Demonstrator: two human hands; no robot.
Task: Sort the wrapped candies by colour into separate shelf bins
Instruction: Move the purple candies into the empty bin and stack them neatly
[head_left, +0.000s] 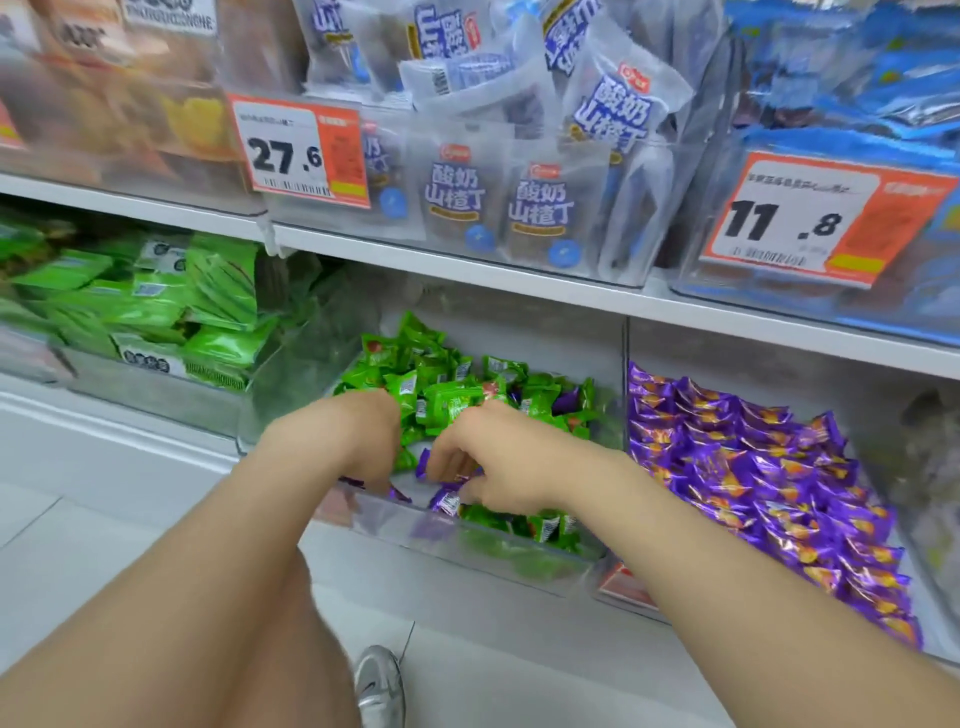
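A clear middle bin (467, 540) on the low shelf holds mostly green wrapped candies (441, 384) with a few purple candies (445, 501) mixed in near its front. To its right, another clear bin holds a heap of purple candies (753, 467). Both hands reach into the middle bin. My left hand (363, 441) is bent down at the wrist into the front left of the bin; its fingers are hidden. My right hand (488, 462) curls its fingers around purple candies near the front centre.
A bin of larger green packets (156, 312) stands to the left. The upper shelf (467, 270) carries bins of white and blue packets with price tags 27.6 (298, 150) and 11.8 (810, 223). Below are my knee, a grey shoe (379, 686) and a pale tiled floor.
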